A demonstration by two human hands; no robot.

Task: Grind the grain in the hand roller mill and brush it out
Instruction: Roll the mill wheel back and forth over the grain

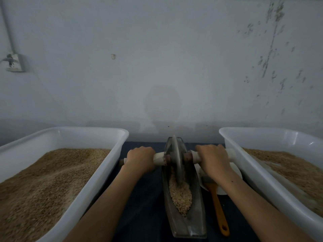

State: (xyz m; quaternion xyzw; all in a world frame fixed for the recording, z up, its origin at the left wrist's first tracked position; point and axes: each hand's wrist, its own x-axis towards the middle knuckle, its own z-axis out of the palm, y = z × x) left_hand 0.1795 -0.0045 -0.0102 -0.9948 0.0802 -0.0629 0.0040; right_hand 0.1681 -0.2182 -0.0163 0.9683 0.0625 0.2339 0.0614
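A boat-shaped metal trough (183, 222) lies lengthwise on the dark table between my arms. Its grinding wheel (176, 158) stands upright in the far half of the trough. Crushed grain (180, 194) fills the groove on the near side of the wheel. My left hand (139, 158) grips the wheel's left pale handle (158, 158). My right hand (212, 158) grips the right pale handle (230, 153). A brush with an orange handle (218, 206) lies just right of the trough, its head partly under my right wrist.
A white tub (104, 165) full of grain stands on the left, and a second white tub (248, 170) with grain stands on the right. A white plate (222, 191) sits beneath the brush. A bare wall rises close behind the table.
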